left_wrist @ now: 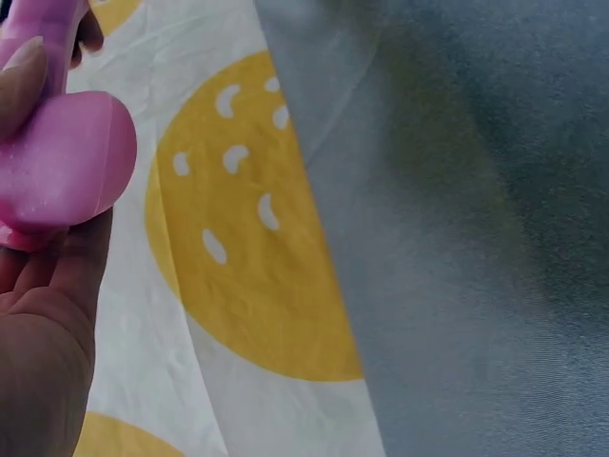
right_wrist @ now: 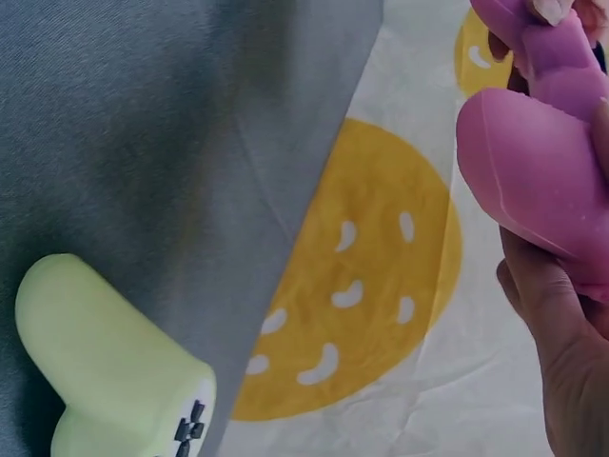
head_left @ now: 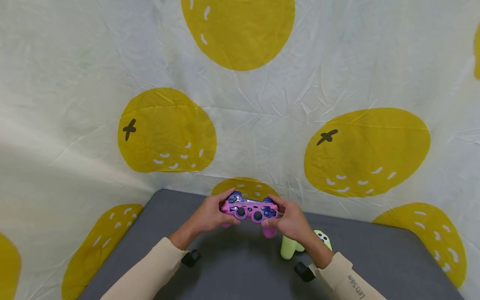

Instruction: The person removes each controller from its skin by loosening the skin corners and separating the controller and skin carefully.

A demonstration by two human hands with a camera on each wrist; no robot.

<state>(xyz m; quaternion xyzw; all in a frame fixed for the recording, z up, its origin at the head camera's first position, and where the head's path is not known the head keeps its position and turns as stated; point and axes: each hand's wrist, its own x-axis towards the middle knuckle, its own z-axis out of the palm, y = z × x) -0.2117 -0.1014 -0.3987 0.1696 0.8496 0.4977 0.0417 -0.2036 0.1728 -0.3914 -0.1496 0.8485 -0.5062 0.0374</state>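
A dark blue game controller (head_left: 269,211) with two black thumbsticks is held up over the grey table, partly covered by a pink silicone sleeve (head_left: 269,232). My left hand (head_left: 211,214) grips its left side, thumb on the front near the handle. On the other side my right hand (head_left: 292,220) grips the right end, thumb at the pink handle. Blue casing shows along the top, outside the sleeve. In the left wrist view a rounded pink handle (left_wrist: 71,162) bulges past the fingers; the right wrist view shows the other pink handle (right_wrist: 533,176) above the palm.
Below my right forearm, a controller in a pale green cover (head_left: 288,248) lies on the grey table (head_left: 232,271), partly hidden by the arm. A white cloth with yellow fruit shapes (head_left: 258,96) hangs behind the table and along its sides.
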